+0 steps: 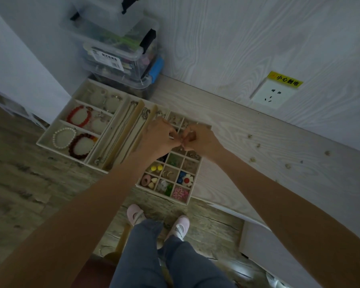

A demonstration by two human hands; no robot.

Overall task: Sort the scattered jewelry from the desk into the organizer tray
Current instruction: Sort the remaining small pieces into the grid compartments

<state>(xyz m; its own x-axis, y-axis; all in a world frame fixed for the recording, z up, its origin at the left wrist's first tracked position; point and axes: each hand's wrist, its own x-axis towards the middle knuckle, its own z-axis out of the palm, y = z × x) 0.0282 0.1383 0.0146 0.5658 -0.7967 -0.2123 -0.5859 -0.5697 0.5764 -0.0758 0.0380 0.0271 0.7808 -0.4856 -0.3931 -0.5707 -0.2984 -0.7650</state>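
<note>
We see both hands mid-frame over the tray [192,183]: left hand [160,138] and right hand [200,140] fingertips together, pinching a tiny item, too small to identify. Loose jewelry [287,165] on desk [227,125], right. Bins [121,59] upper left.

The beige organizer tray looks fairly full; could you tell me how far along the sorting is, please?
Done: beaded bracelets, chains and colourful earrings lie in the beige organizer tray. In hand: the left hand and right hand pinch a tiny piece together above it. Left: several small pale pieces scattered on the white desk.
</note>
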